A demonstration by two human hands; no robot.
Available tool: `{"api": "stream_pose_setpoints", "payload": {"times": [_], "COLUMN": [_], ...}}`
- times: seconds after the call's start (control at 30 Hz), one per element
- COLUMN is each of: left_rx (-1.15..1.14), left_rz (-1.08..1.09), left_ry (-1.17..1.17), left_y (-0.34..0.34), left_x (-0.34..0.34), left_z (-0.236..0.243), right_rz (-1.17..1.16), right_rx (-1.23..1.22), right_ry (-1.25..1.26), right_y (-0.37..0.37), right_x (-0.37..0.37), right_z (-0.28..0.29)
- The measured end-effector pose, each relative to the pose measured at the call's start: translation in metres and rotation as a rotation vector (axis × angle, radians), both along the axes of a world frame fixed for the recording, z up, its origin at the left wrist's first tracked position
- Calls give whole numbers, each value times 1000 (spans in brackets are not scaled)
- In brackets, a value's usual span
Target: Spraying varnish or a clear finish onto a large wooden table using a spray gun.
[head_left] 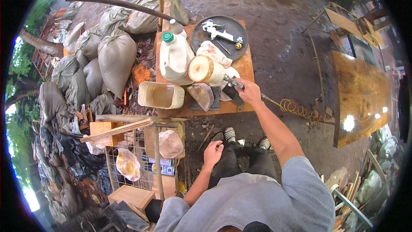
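My right hand (249, 91) is wrapped round the handle of a metal spray gun (231, 80) over the wooden table's front edge. A pale round cup (200, 68) sits at the gun's front; whether it is fixed to the gun I cannot tell. From the grip, a yellow coiled air hose (296, 108) runs off to the right. On a black round tray (201, 30) at the back lies a second, silver spray gun (216, 30). My left hand (212, 154) hangs low by my leg, loosely bent with the thumb apart, holding nothing visible.
A white jug with a green cap (175, 58), a square plastic tub (161, 96) and crumpled cloths (212, 53) crowd the table (244, 105). Full sacks (116, 58) pile up at left. A wire-mesh rack (139, 146) stands near left; a glossy wooden slab (360, 94) is at right.
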State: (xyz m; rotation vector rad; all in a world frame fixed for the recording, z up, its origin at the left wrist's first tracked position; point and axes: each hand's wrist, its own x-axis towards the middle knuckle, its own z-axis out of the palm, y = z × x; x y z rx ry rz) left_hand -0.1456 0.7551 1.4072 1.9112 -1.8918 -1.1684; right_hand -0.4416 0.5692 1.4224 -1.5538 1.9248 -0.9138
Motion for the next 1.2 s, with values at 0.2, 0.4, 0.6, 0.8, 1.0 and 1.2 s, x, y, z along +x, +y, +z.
{"api": "stream_pose_setpoints", "payload": {"times": [0.2,0.4,0.6,0.8,1.0,1.2], "left_rx": [-114,-1068,-669,-688,-704,-707], "left_rz": [71,54,5,-139,-164,-129], "left_ry": [98,107,-228,-173,-16,21], "left_y": [-10,-176,-320,-345,-362,-366], "left_x": [-9,-61,-38,-9,10,9], "left_z": [32,199,245,228,214,207], "right_rz": [-94,-77,-38,-22,21,-25], "right_rx": [-71,-53,-86,-193,-116,-36], "right_ry": [10,3,-29,-22,20,-20], "right_y": [-11,-12,-17,-11,-14,-6], "right_x": [3,-20,-3,-5,-2,5], "right_z": [-1,1,2,2,6,-1]}}
